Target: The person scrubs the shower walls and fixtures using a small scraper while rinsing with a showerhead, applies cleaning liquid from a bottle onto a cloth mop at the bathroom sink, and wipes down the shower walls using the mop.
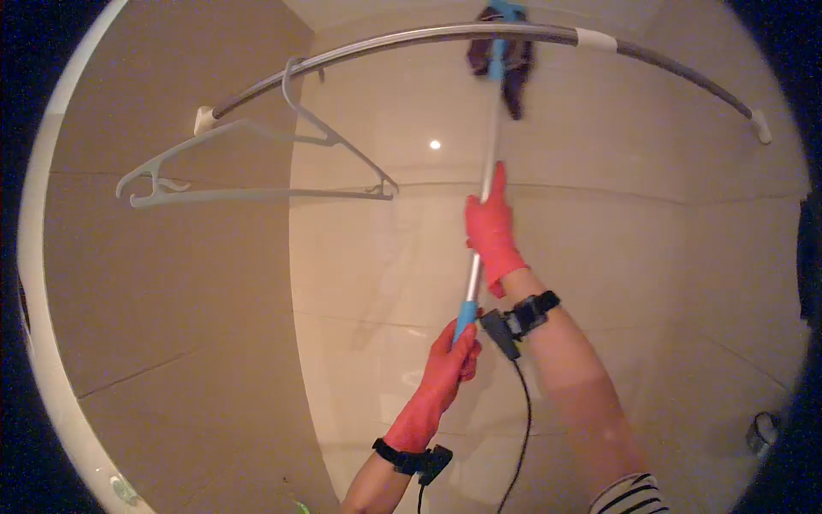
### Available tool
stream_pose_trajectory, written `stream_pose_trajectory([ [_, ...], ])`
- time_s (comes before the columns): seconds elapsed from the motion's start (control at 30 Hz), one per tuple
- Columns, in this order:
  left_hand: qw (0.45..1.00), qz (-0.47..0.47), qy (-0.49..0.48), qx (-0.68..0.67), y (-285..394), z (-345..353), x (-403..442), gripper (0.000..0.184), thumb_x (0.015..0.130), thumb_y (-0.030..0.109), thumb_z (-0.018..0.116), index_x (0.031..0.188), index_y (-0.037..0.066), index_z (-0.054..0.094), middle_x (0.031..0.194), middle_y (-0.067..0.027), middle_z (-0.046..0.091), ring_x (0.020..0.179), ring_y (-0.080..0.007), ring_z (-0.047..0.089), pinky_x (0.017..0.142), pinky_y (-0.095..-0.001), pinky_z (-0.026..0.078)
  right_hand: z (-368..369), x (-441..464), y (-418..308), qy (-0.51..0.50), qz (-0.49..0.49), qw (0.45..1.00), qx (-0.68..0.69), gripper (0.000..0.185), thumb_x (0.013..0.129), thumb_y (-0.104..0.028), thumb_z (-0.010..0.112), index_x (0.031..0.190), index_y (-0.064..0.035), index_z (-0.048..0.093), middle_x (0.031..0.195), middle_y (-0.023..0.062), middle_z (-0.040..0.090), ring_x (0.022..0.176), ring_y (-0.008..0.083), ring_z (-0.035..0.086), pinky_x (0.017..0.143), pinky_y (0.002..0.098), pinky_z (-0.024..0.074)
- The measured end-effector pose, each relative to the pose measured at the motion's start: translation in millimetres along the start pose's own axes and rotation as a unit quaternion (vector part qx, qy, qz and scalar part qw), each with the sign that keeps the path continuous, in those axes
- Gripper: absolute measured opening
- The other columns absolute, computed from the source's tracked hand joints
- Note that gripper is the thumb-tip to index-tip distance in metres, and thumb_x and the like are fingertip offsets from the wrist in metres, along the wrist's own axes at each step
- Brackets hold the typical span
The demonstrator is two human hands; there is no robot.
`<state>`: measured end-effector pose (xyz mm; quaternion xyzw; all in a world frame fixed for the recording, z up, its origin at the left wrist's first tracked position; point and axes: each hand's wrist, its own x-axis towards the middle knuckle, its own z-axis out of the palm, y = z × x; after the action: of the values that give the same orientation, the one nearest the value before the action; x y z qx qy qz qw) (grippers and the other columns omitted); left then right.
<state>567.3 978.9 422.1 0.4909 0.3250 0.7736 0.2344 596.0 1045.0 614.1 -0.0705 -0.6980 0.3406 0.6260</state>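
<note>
Both of my hands wear pink rubber gloves and hold one long mop [486,176] with a silvery pole. My left hand [452,364] wraps round the blue grip at the pole's lower end. Higher up, my right hand [491,231] is closed on the metal pole, one finger stretched along it. At the top, a dark cloth [516,77] hangs from the blue mop head [507,10], which lies against the upper wall behind the curved rail. Part of the head is hidden by the rail and the frame's edge.
A curved metal rail [411,40] spans the tiled walls, crossing in front of the mop. From its left part hangs a pale plastic hanger [257,195]. Dark cables [527,420] trail from the devices strapped to my wrists. A small metal fixture [760,437] sits low on the right.
</note>
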Motion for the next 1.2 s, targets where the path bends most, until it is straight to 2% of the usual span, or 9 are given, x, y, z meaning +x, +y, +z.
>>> stream_pose_trajectory([
  [0.13,0.996,0.023,0.082,-0.038,-27.0,51.4,-4.9,0.026,0.094,0.030,0.049,0.112,0.011,0.049,0.063,0.0043,0.038,0.044,-0.0041,0.029,0.039,-0.0201,0.024,-15.3,12.5,10.6,-0.081,0.001,0.997,-0.016,0.076,0.083,-0.011,0.046,0.144,-0.0244,0.003,0.075,0.0189,0.058,0.047,0.0245,0.054,0.038,0.0372,0.0473],
  [0.23,0.974,0.100,0.110,-0.170,-15.5,51.0,-0.4,0.017,0.095,0.027,0.045,0.103,0.012,0.048,0.062,0.0041,0.041,0.043,-0.0048,0.032,0.038,-0.0203,0.025,49.4,19.8,4.0,-0.154,-0.152,0.966,-0.141,0.076,0.081,-0.010,0.044,0.144,-0.0256,0.005,0.077,0.0207,0.059,0.048,0.0262,0.055,0.039,0.0382,0.0478],
  [0.3,0.960,0.092,0.141,-0.223,-4.6,84.9,-0.4,0.013,0.094,0.025,0.046,0.096,0.013,0.047,0.061,0.0036,0.042,0.045,-0.0056,0.037,0.038,-0.0213,0.028,39.7,2.1,-48.7,-0.258,-0.079,0.952,-0.144,0.074,0.080,-0.008,0.047,0.144,-0.0209,0.012,0.086,0.0294,0.060,0.070,0.0404,0.061,0.065,0.0482,0.0494],
  [0.57,0.987,0.035,0.079,-0.132,-88.4,104.6,-72.5,0.035,0.090,0.043,0.050,0.104,0.012,0.052,0.078,-0.0002,0.060,0.060,-0.0149,0.057,0.048,-0.0292,0.048,-37.4,-75.4,-37.6,-0.256,-0.089,0.942,-0.196,0.076,0.083,-0.016,0.050,0.144,-0.0258,0.006,0.076,0.0286,0.059,0.065,0.0402,0.060,0.060,0.0475,0.0472],
  [0.7,0.992,-0.050,0.024,-0.114,-117.2,160.9,-138.7,0.034,0.090,0.045,0.050,0.099,0.012,0.051,0.065,-0.0001,0.053,0.048,-0.0122,0.048,0.042,-0.0268,0.039,-134.6,-126.0,-19.4,-0.172,-0.051,0.972,-0.155,0.078,0.083,-0.013,0.051,0.144,-0.0222,0.004,0.071,0.0264,0.060,0.065,0.0452,0.058,0.059,0.0502,0.0483],
  [0.87,0.980,-0.159,-0.122,-0.009,-116.3,223.5,-177.8,0.025,0.092,0.036,0.051,0.095,0.012,0.046,0.066,0.0029,0.045,0.048,-0.0062,0.039,0.040,-0.0223,0.031,-269.4,-147.6,-36.6,0.035,0.051,0.986,-0.158,0.078,0.084,-0.012,0.054,0.144,-0.0241,0.006,0.074,0.0212,0.062,0.057,0.0367,0.060,0.053,0.0447,0.0500],
  [0.93,0.977,-0.176,-0.111,0.042,-77.3,154.6,-155.6,0.020,0.092,0.032,0.050,0.096,0.012,0.052,0.065,0.0032,0.045,0.048,-0.0056,0.038,0.040,-0.0220,0.031,-212.4,-141.3,-17.1,0.063,0.092,0.981,-0.159,0.077,0.084,-0.014,0.054,0.144,-0.0243,0.006,0.071,0.0193,0.061,0.052,0.0329,0.058,0.049,0.0424,0.0496],
  [1.0,0.951,-0.255,-0.174,0.032,-43.4,182.6,-168.5,0.024,0.091,0.035,0.051,0.098,0.013,0.058,0.063,0.0041,0.044,0.047,-0.0054,0.038,0.040,-0.0222,0.031,-261.1,-135.9,-26.7,0.100,0.069,0.969,-0.217,0.074,0.087,-0.022,0.055,0.144,-0.0250,0.008,0.066,0.0154,0.058,0.044,0.0243,0.052,0.041,0.0363,0.0457],
  [1.2,0.939,-0.320,-0.040,0.124,-43.4,117.8,-270.7,0.027,0.086,0.037,0.059,0.096,0.012,0.062,0.058,0.0057,0.045,0.046,-0.0068,0.039,0.042,-0.0235,0.032,-224.4,-92.1,-73.4,0.126,0.084,0.988,0.008,0.063,0.090,-0.032,0.054,0.141,-0.0238,0.019,0.056,0.0033,0.044,0.039,0.0132,0.039,0.031,0.0264,0.0334],
])
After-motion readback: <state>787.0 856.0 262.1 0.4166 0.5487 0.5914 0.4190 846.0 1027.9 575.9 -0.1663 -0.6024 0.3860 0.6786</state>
